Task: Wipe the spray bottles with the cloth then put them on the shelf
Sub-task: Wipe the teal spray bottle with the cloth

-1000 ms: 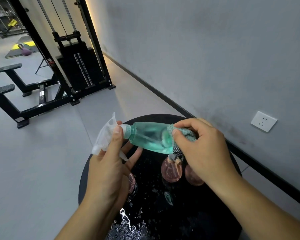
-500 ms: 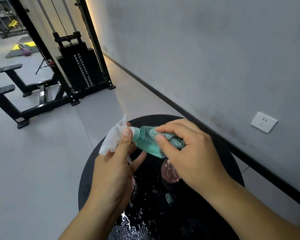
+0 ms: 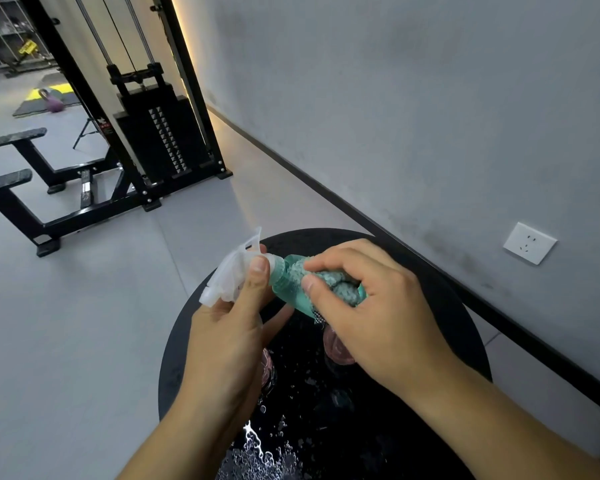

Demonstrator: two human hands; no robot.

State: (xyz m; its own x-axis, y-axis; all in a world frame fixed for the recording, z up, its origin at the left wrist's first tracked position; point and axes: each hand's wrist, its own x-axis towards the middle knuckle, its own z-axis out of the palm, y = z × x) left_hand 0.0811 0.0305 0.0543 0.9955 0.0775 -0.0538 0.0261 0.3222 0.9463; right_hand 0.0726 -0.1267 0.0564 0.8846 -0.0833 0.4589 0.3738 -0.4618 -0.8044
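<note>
The right hand point(image 3: 378, 306) and cloth point(image 3: 340, 285) hide most of the green spray bottle point(image 3: 288, 289), both hands partly cover two pinkish objects point(image 3: 336, 348) on the bench point(image 3: 447, 306), whose near edge is cut off.

— How is the left hand point(image 3: 229, 337) set?
— Forearm reaching up from below, thumb straight, fingers curled in a grip on a sprayer head.
— And the right hand point(image 3: 378, 317)?
— Just beside that grip, knuckles up, thumb and curled fingers pinching a wad of cloth against a bottle.
</note>
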